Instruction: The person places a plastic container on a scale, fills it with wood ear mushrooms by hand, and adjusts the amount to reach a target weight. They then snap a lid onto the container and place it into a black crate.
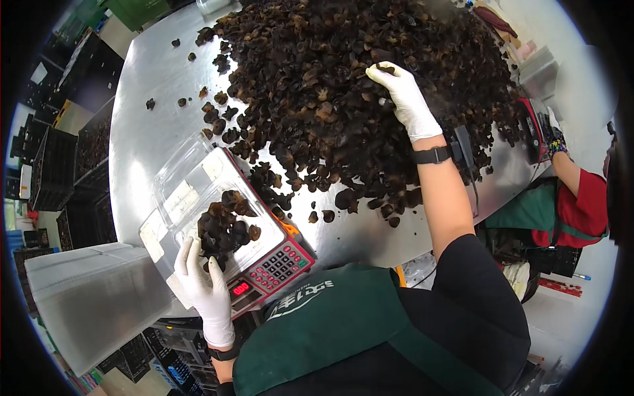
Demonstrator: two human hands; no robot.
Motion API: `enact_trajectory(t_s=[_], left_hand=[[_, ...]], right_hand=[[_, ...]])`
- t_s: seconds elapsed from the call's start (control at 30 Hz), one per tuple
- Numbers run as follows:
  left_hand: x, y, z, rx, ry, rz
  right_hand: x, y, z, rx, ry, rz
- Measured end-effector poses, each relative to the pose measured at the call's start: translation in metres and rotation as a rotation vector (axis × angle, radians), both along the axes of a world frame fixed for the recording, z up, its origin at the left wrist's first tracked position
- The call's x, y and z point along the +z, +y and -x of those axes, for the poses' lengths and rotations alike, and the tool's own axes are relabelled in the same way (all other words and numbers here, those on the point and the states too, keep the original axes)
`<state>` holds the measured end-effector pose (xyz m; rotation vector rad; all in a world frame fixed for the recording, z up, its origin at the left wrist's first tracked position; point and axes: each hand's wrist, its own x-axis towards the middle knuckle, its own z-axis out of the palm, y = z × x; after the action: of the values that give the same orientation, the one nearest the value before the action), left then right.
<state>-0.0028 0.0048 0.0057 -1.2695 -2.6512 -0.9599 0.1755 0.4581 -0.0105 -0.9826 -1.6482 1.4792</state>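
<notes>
Dark brown, curled fungus-like pieces [317, 86] lie in a large heap on the metal table [142, 86]. Over the heap is my right hand [401, 96] in a white glove, its fingers bent together around a small dark piece. At the lower left, my left hand [203, 284], also gloved, has its fingers spread at the near edge of a small pile of dark pieces [226, 228]. That pile sits in a clear plastic container [188, 198] on a red and white scale [274, 264]. The scale's red display shows zeros.
Stacked clear containers [99, 297] stand left of the scale. Loose pieces [214, 115] are scattered around the heap. At the right, a co-worker's gloved hand [557, 142] is beside another red scale [530, 129]. Black crates [56, 162] stand beyond the table's left side.
</notes>
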Motion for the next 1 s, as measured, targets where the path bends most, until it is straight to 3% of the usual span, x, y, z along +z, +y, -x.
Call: enact_trajectory(t_s=[0.07,0.17,0.2,0.33,0.43,0.47,0.5,0.6,0.63,0.7,0.8,0.9,1.0], left_hand=[[-0.003,0.0,0.001,-0.013,0.014,-0.019],[-0.003,0.0,0.002,-0.031,0.04,-0.021],[-0.002,0.0,0.002,-0.034,0.048,-0.015],[-0.004,-0.002,0.002,-0.035,0.049,-0.06],[0.001,-0.002,0.001,0.012,0.165,-0.058],[0.004,-0.003,0.001,0.036,0.18,-0.036],[0.006,-0.005,0.002,0.059,0.194,-0.015],[0.005,-0.007,0.008,0.078,0.116,-0.135],[0.004,-0.008,0.01,0.069,0.083,-0.182],[0.005,-0.01,0.009,0.06,-0.07,-0.15],[-0.004,-0.007,0.008,-0.002,-0.106,-0.174],[-0.008,-0.008,0.005,0.033,-0.172,-0.147],[-0.012,-0.013,0.007,0.01,-0.02,-0.051]], right_hand=[[0.017,-0.018,0.0,-0.003,0.118,0.433],[0.002,-0.03,0.002,0.291,0.445,0.781],[0.001,-0.043,0.009,0.261,0.505,0.863],[0.001,-0.084,0.036,0.369,0.602,1.031],[0.01,-0.116,0.062,0.575,0.536,0.998],[0.02,-0.136,0.07,0.559,0.443,0.818],[0.031,-0.147,0.08,0.755,0.427,0.742],[0.049,-0.202,0.106,0.871,0.186,0.462],[0.049,-0.211,0.113,1.026,0.159,0.458],[0.021,-0.227,0.137,1.199,0.192,-0.339],[0.014,-0.248,0.141,1.181,-0.127,-0.932],[0.023,-0.249,0.134,1.025,-0.059,-1.042],[0.039,-0.237,0.125,1.093,-0.084,-0.817]])
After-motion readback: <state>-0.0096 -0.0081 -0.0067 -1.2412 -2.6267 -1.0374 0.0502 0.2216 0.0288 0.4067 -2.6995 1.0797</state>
